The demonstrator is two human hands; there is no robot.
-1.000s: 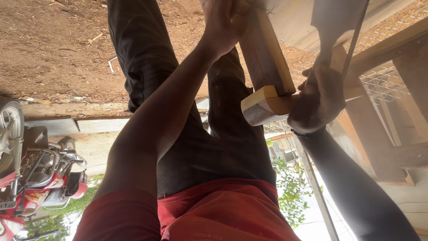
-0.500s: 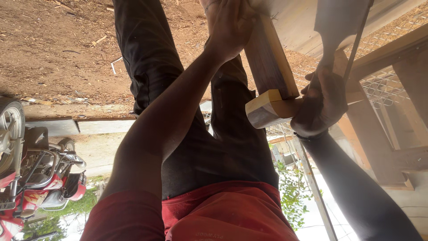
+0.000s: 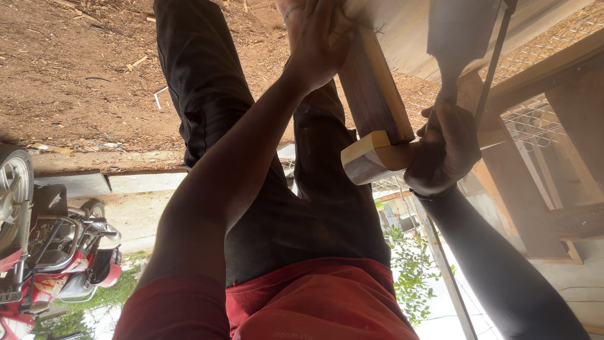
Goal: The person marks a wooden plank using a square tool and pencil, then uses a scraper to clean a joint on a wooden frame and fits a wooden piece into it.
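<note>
The left hand [image 3: 318, 44], top centre, presses flat on a dark wooden board [image 3: 374, 94], while the right hand [image 3: 443, 151] apparently grips a saw handle [image 3: 377, 157] centre-right; a slipping board could pull the blade [image 3: 487, 69] off course.

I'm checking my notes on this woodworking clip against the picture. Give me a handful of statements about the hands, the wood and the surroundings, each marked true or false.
1. The left hand presses on a wooden board. True.
2. The right hand is wrapped around the wooden handle of a tool. True.
3. A blue bicycle stands at the frame's left edge. False: it is a red motorcycle.
4. The person wears black trousers. True.
5. The ground is bare polished tile. False: it is earth strewn with wood chips.
6. Both hands are empty and hanging free. False: each is on wood.
</note>
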